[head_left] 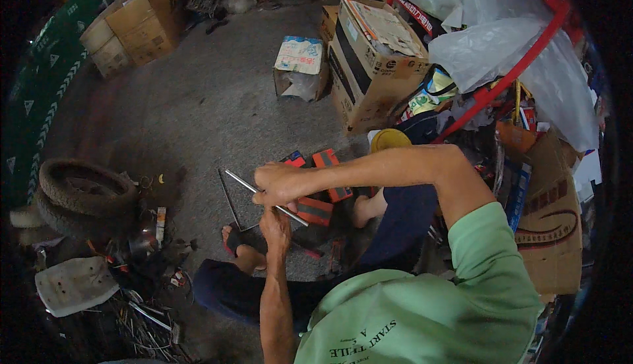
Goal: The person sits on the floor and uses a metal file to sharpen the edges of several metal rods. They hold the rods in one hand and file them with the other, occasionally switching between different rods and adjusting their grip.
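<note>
A thin silver metal rod (239, 179) slants across in front of me, its lower right end near an orange and grey block (314, 211). My right hand (282, 182) is closed over the middle of the rod from above. Just beneath it, my left hand (274, 224) has its fingers closed at the same stretch of rod. The two hands nearly touch, and some fingertips are hidden. More orange and grey blocks (333, 161) lie on the floor beyond my right wrist. A thin dark angled bar (228, 200) lies on the floor left of my hands.
Two stacked tyres (86, 189), a pale plastic panel (76, 286) and scattered rods and scraps (148, 321) are at the left. Cardboard boxes (379, 67) and a red metal frame (521, 67) with plastic bags stand at the right. My feet rest beside the blocks.
</note>
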{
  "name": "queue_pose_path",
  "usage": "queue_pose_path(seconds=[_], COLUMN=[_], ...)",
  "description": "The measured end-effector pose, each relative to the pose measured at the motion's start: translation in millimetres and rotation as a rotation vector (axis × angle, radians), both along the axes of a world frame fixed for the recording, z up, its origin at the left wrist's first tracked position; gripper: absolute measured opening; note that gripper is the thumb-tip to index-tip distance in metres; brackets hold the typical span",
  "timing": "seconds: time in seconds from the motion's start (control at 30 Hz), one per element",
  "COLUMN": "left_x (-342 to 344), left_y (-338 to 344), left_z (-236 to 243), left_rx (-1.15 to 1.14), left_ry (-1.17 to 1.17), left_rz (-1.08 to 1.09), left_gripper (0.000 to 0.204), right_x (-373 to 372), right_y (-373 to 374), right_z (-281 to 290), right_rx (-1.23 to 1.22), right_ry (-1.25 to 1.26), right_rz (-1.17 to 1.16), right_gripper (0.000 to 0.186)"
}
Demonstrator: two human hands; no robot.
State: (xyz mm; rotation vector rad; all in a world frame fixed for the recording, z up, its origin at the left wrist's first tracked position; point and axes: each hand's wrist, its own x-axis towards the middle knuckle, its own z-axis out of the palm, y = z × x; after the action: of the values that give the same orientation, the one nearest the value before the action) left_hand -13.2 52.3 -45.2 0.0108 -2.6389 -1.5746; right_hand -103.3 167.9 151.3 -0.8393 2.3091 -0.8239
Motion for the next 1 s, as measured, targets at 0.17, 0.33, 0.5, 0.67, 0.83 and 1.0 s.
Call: queue_pose_path(seconds=[0.17, 0.33, 0.5, 0.67, 0.83, 1.0], left_x=[-2.0, 2.4, 1.0, -2.1, 4.7, 3.3], left_y=[5.0, -8.3, 7.3, -3.9, -5.0, 5.2], left_z=[-1.6, -19.1, 14.9, -39.7, -5.3, 40.6], left_rx=[0.159, 0.052, 0.012, -0.132, -0.086, 0.14], left_ry=[0.071, 0.175, 0.32, 0.285, 0.068, 0.052], left_rz=[0.047, -0.001, 0.049, 0.073, 0.055, 0.077], left_gripper=[0.021, 0.017, 0.016, 0.02, 0.022, 0.017], right_x=[-10.3, -30.5, -32.1, -7.7, -2.2, -14.6], right_y=[9.6, 5.0, -2.2, -24.6, -18.5, -17.2], right_z=[-6.1, -37.5, -66.9, 0.3, -22.0, -7.5], right_rx=[-0.119, -0.405, -0.676, 0.114, 0.036, 0.213], right_ry=[0.138, 0.21, -0.244, 0.946, 0.519, 0.425], right_rz=[0.153, 0.474, 0.421, 0.786, 0.171, 0.322], right_gripper=[0.032, 0.025, 0.019, 0.011, 0.016, 0.019])
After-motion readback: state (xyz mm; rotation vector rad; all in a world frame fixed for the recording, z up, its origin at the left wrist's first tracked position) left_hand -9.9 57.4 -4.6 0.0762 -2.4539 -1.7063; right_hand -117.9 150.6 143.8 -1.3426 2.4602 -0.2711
